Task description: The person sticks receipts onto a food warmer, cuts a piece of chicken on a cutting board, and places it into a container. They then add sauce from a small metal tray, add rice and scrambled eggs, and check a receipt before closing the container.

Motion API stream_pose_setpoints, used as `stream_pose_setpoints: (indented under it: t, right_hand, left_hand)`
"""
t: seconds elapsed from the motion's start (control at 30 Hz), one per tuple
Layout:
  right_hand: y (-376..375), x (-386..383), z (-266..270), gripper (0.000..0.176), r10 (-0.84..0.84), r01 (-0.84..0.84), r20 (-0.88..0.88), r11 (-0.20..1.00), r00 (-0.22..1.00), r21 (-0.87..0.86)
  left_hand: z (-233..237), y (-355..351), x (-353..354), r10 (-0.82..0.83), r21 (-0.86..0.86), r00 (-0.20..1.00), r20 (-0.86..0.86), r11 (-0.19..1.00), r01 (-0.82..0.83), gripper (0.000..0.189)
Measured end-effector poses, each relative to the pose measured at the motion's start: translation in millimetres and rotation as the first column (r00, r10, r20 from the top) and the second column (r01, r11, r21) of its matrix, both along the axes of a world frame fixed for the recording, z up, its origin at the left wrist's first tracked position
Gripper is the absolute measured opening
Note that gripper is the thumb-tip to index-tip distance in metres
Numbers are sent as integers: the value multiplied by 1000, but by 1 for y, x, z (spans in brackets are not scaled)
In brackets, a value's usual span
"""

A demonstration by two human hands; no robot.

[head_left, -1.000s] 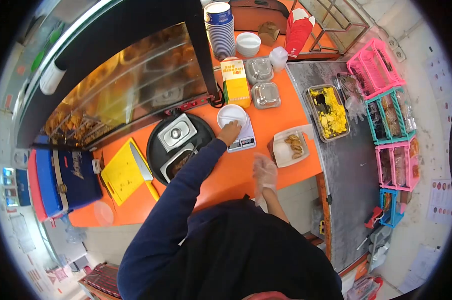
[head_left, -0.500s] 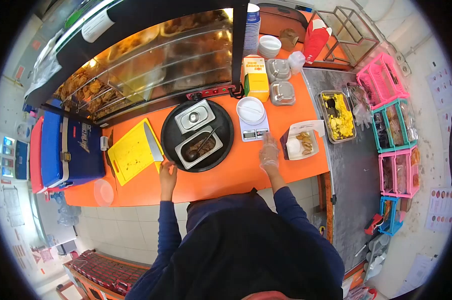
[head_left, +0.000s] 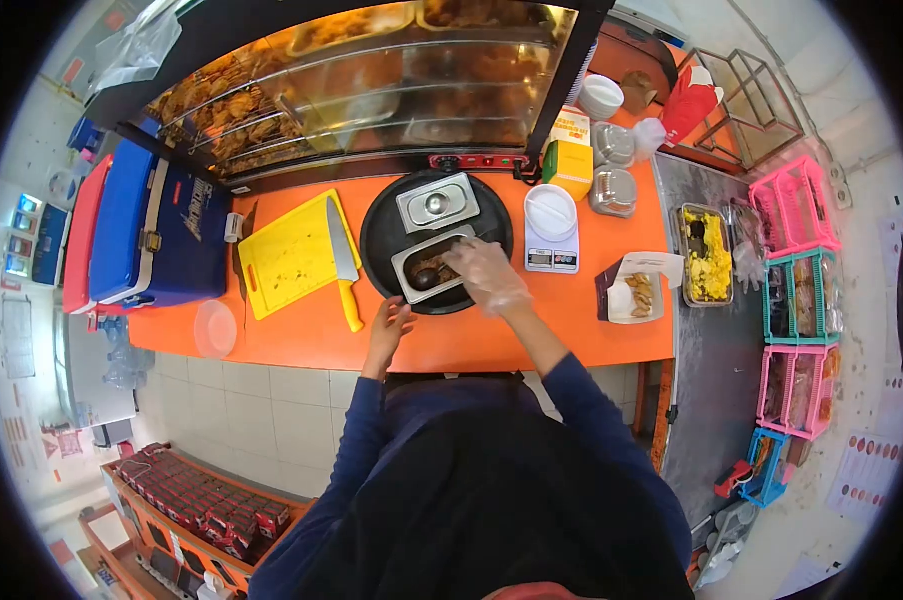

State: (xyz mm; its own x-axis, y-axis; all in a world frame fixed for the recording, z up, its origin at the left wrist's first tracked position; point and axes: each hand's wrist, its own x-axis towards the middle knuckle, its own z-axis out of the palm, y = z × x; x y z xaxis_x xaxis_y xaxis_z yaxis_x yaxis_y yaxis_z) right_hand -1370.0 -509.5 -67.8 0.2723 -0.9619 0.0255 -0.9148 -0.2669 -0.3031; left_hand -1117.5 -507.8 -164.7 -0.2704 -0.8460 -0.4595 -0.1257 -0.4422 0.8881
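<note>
The right hand, in a thin clear glove, reaches over the open steel pan that sits on the near half of the round black tray. Its fingers curve down above the pan's right end, covering it. I cannot tell whether they grip anything there. The pan holds dark food. A lidded steel pan stands on the far half of the tray, just beyond the open one.

The left hand is bare and released, with its fingers spread. It rests flat on the orange counter just off the tray's near-left rim and holds nothing.

Left of the tray lies a yellow cutting board. A knife lies between the board and the tray, its blade on the board's edge and its yellow handle pointing toward the person. A blue cooler stands further left of the tray, beyond the board.

Right of the tray is a small scale with a white bowl on it. Further right of the tray is an open food box with fried pieces in it. Beyond the tray rises a glass display case.
</note>
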Motion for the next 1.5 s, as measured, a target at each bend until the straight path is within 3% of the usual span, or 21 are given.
stream_pose_setpoints:
  t: [0.03, 0.1, 0.27, 0.33, 0.37, 0.4, 0.5, 0.6, 0.67, 0.73, 0.8, 0.87, 0.93, 1.0, 1.03, 1.13, 1.27, 1.3, 1.33, 1.43, 1.5]
  right_hand:
    - [-14, 8, -4, 35, 1, -1, -2, 1000, 1000, -2]
    - [-37, 17, -27, 30, 133, -31, -412, 969, 901, 245]
    - [-45, 21, -24, 17, 319, -175, -416, 921, 852, 348]
    - [-36, 15, -17, 11, 28, 5, -216, 989, 976, 149]
    - [-27, 10, 9, 14, 74, -49, -220, 992, 973, 118]
    - [-24, 11, 2, 14, 92, -65, -218, 990, 972, 128]
    - [-20, 25, -15, 18, -135, 177, -206, 963, 969, 204]
    - [-17, 46, -13, 20, -46, 115, -300, 970, 953, 216]
    - [-22, 40, 19, 20, 66, 48, -326, 942, 943, 331]
    - [-34, 38, 43, 23, 62, 146, -367, 846, 928, 512]
    - [-35, 44, 64, 23, 84, 117, -394, 881, 915, 458]
    - [-37, 52, 55, 25, -37, 187, -397, 920, 917, 346]
    - [-41, 65, 35, 33, 50, 146, -392, 879, 919, 455]
    - [-40, 74, 18, 39, -185, 352, -413, 857, 892, 377]
    - [-47, 64, 14, 42, -146, 320, -409, 860, 901, 399]
    - [-52, 51, 37, 20, -285, 441, -384, 793, 878, 420]
    - [-53, 58, -6, 23, -454, 573, -368, 744, 811, 344]
    - [-44, 64, -3, 26, -252, 389, -383, 857, 889, 338]
    - [-42, 74, -31, 24, -419, 501, -278, 772, 864, 392]
    - [-45, 75, 26, 26, -243, 340, -251, 796, 937, 500]
    - [-60, 64, 50, 28, -345, 434, -268, 633, 900, 641]
  left_hand:
    - [0, -4, -4, 7, 9, 999, -36, 1000, -6, 39]
    - [-10, -15, -11, 38, 11, 994, -98, 999, -37, 36]
    - [-31, -28, -17, 63, -3, 972, -226, 998, -65, 23]
    - [-32, -28, -18, 20, 22, 976, -217, 1000, -16, 15]
    - [-35, -27, -19, 38, 30, 975, -220, 999, -32, 15]
    - [-39, -25, -22, 44, -4, 973, -226, 999, -46, 16]
    - [-41, -18, -26, 46, -61, 974, -221, 996, -61, 18]
    - [-47, -15, -30, 45, -89, 974, -224, 994, -66, 18]
    - [-51, -11, -30, 67, -160, 978, -196, 982, -99, 19]
    - [-42, -11, -32, 95, -134, 972, -214, 983, -126, 19]
    - [-40, -11, -30, 122, -120, 964, -236, 981, -153, 19]
    - [-38, -12, -30, 85, -120, 972, -221, 986, -113, 19]
    - [-38, -12, -30, 102, -97, 969, -223, 987, -126, 19]
    - [-39, -10, -30, 77, -113, 976, -203, 988, -101, 18]
    - [-39, -10, -31, 84, -112, 976, -202, 988, -108, 18]
    - [-37, -11, -30, 86, -113, 981, -174, 988, -107, 18]
    - [-37, -12, -28, 69, -110, 977, -203, 990, -92, 19]
    - [-38, -12, -29, 78, -112, 974, -211, 988, -103, 19]
    - [-39, -12, -30, 68, -110, 975, -212, 990, -93, 19]
    - [-34, -14, -30, 49, -118, 983, -179, 990, -70, 19]
    - [-29, -11, -31, 73, -136, 981, -182, 986, -99, 19]
